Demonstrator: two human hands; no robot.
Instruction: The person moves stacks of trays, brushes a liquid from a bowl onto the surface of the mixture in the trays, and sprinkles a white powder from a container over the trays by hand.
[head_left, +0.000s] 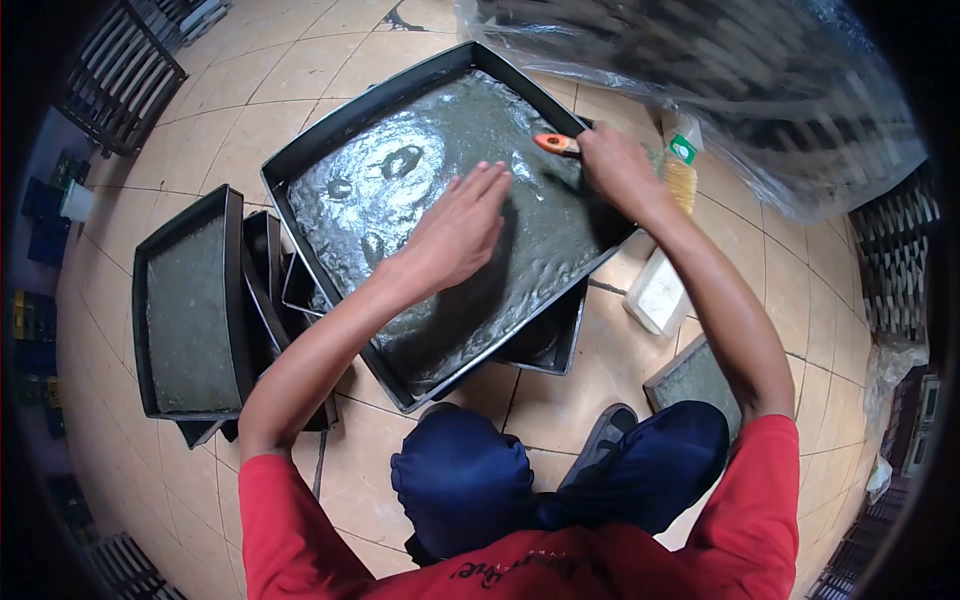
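Observation:
A large black tray holds wet grey paste with a shiny, uneven surface and a few dark hollows. Over the middle of the paste is my left hand, palm down with its fingers stretched out; whether it touches the paste I cannot tell. At the tray's right edge my right hand is closed around a brush, whose orange handle points left over the tray. The brush's bristles are hidden.
Smaller trays are stacked on the left, the top one filled with grey paste. A white container and a grey slab lie right. Clear plastic sheeting covers things at the back; a dark slatted rack stands back left.

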